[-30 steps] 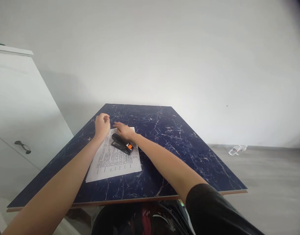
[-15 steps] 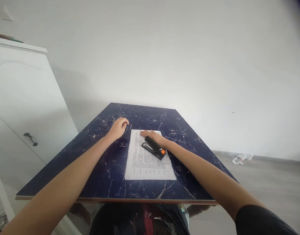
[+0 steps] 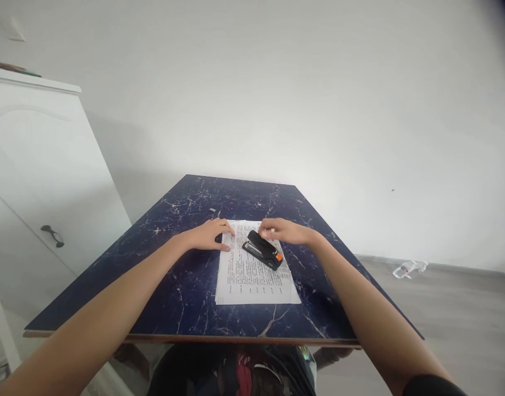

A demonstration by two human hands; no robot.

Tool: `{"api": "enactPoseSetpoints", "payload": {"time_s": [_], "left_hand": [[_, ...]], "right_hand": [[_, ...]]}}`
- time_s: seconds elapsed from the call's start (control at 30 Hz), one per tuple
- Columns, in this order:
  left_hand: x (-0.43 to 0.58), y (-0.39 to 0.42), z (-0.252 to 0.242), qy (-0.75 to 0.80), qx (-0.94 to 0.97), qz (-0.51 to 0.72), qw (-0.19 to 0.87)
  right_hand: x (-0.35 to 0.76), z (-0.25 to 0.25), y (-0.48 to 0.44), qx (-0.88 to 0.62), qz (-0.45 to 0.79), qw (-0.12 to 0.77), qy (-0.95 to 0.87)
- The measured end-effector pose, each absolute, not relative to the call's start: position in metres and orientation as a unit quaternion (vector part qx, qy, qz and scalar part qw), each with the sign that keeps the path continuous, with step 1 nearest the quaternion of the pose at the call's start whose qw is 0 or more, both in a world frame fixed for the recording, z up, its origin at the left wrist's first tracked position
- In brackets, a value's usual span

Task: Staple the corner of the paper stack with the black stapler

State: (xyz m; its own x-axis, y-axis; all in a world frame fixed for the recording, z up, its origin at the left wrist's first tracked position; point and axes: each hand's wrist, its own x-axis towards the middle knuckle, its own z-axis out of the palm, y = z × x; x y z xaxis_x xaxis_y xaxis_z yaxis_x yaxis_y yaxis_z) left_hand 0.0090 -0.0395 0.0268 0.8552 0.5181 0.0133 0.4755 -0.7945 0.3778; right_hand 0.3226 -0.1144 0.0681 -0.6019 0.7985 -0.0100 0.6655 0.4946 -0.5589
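In the head view, a black stapler [image 3: 262, 251] with an orange end mark is supported by printed sheets [image 3: 256, 289], which are laid on a blue marbled table [image 3: 174, 308]. It is placed to the right of the left hand [image 3: 209, 234] and just nearer the body than the right hand [image 3: 283, 230], the closer of the two. Its long axis is slanted: the gaping end is pointed away and leftward, the orange-marked end toward the body and rightward. The hands are held apart; the left's thumb and fingers are parted at the sheets' left edge. The right's fingers are curled by the stapler's far end; whether anything is gripped cannot be told.
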Motion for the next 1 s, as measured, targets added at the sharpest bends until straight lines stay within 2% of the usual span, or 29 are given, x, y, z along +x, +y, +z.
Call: {"api": "enactPoseSetpoints", "payload": {"time_s": [0.1,0.17,0.27,0.47,0.7,0.87,1.0], "left_hand": [[0.009,-0.040,0.029,0.267,0.941,0.058,0.199],[0.009,-0.041,0.030,0.272,0.939,0.055,0.203],[0.008,-0.041,0.032,0.276,0.939,0.051,0.201],[0.006,-0.038,0.029,0.274,0.941,0.056,0.189],[0.007,-0.034,0.025,0.267,0.946,0.062,0.172],[0.010,-0.036,0.026,0.263,0.950,0.073,0.150],[0.014,-0.040,0.026,0.254,0.953,0.092,0.135]], "right_hand": [[0.321,0.079,-0.128,-0.401,0.272,0.047,-0.874],[0.316,0.075,-0.130,-0.408,0.246,0.036,-0.879],[0.311,0.068,-0.125,-0.407,0.207,0.075,-0.886],[0.310,0.056,-0.113,-0.428,0.178,0.218,-0.859],[0.292,0.040,-0.113,-0.428,0.143,0.208,-0.868],[0.301,0.045,-0.109,-0.440,0.216,0.257,-0.833],[0.325,0.051,-0.105,-0.462,0.365,0.311,-0.746]]}}
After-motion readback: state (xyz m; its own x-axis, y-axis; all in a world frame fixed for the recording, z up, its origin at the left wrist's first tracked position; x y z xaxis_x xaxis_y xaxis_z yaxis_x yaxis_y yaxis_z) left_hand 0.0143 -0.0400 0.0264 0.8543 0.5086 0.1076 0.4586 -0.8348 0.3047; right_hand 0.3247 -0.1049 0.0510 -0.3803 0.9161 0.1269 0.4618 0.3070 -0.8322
